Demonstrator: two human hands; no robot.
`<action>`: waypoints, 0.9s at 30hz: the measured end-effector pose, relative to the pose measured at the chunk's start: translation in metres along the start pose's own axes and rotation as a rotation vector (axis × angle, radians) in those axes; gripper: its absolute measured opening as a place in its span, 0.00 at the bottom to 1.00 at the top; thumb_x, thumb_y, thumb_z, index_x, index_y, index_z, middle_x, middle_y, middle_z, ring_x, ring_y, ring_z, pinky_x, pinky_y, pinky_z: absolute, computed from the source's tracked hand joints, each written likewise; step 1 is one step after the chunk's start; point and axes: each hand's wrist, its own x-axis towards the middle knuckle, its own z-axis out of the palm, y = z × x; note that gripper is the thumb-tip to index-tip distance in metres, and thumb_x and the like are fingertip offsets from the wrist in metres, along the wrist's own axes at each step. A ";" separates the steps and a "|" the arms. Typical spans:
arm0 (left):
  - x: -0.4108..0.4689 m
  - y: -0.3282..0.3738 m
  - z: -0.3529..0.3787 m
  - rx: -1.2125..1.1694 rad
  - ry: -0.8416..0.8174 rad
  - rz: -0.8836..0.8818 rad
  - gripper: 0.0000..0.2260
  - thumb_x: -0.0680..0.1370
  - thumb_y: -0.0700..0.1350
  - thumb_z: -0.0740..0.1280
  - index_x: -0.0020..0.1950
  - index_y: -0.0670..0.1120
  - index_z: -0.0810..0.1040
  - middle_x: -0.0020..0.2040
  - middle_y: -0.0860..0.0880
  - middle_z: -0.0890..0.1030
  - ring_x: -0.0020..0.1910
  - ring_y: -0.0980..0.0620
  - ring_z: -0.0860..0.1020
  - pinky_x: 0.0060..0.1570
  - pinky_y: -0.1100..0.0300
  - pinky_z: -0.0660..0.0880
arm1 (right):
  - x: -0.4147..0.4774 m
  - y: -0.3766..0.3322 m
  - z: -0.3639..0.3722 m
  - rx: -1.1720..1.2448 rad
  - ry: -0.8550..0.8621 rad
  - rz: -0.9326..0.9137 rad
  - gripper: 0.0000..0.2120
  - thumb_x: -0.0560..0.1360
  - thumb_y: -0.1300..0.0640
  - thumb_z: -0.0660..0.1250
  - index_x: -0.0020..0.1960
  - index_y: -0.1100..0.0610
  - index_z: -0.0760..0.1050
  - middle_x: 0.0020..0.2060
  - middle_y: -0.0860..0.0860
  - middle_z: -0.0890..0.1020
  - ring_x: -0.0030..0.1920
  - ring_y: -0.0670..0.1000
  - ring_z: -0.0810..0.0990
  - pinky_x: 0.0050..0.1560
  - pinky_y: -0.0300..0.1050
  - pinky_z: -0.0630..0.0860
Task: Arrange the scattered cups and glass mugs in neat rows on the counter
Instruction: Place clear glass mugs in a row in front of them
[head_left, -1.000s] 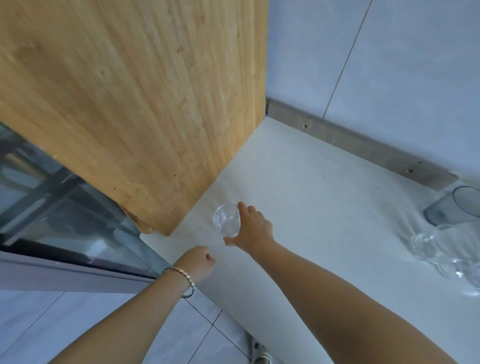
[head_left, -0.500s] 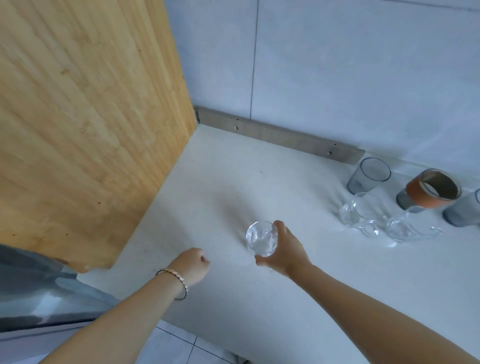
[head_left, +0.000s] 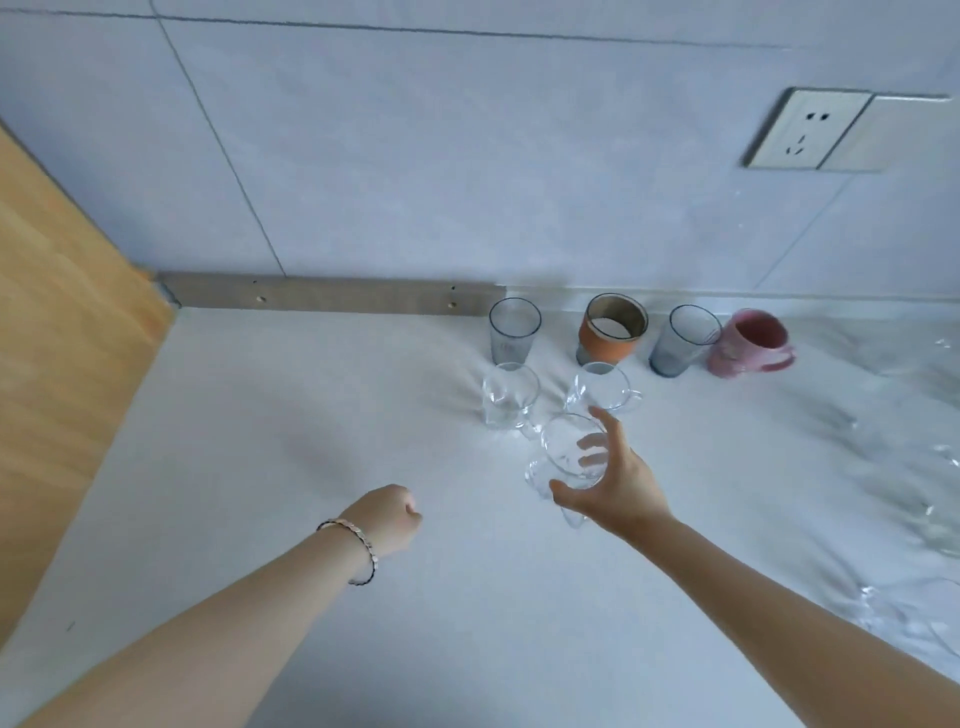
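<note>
At the far left a wooden panel (head_left: 62, 322) is seen, standing against the white surface (head_left: 234, 426). A metal strip (head_left: 322, 300) is fixed along the foot of the tiled wall. The left hand (head_left: 387, 517) is held over the near part of the surface with its fingers (head_left: 408, 506) curled into a fist; nothing is held in it, and a bracelet (head_left: 358, 551) is worn on the wrist.

Along the wall a row is formed by a grey tumbler (head_left: 511, 332), an orange-sleeved cup (head_left: 610, 338), a second grey tumbler (head_left: 683, 340) and a pink mug (head_left: 748, 343). Just in front of it two clear mugs (head_left: 506, 395) are stood side by side.

The held glass mug (head_left: 569, 457) is gripped, tilted, by the right hand (head_left: 618, 483), just in front of the two clear mugs; the fingers (head_left: 613, 426) are wrapped round its far side and the thumb is set on its near side. Whether it touches the surface cannot be told.

A wall socket (head_left: 810, 130) is mounted at upper right, and blurred glassware (head_left: 935, 525) is scattered at the right edge.
</note>
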 end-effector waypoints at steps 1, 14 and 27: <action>0.003 0.018 0.005 0.014 -0.010 0.018 0.07 0.74 0.39 0.56 0.37 0.47 0.66 0.40 0.47 0.71 0.39 0.49 0.67 0.38 0.60 0.63 | 0.003 0.013 -0.017 -0.018 0.001 0.017 0.41 0.62 0.49 0.76 0.69 0.46 0.60 0.52 0.44 0.75 0.51 0.49 0.78 0.52 0.45 0.76; 0.024 0.210 0.075 -0.088 0.016 -0.038 0.06 0.75 0.40 0.57 0.42 0.46 0.73 0.42 0.48 0.76 0.41 0.49 0.73 0.41 0.60 0.68 | 0.104 0.149 -0.136 -0.205 -0.003 0.155 0.39 0.64 0.46 0.74 0.69 0.51 0.59 0.61 0.52 0.76 0.59 0.57 0.78 0.55 0.46 0.73; 0.030 0.239 0.082 -0.096 0.018 -0.100 0.08 0.76 0.42 0.58 0.37 0.49 0.70 0.37 0.53 0.74 0.42 0.51 0.74 0.37 0.63 0.68 | 0.119 0.158 -0.135 -0.207 -0.128 0.110 0.48 0.66 0.42 0.74 0.75 0.52 0.50 0.67 0.53 0.71 0.65 0.56 0.74 0.59 0.49 0.73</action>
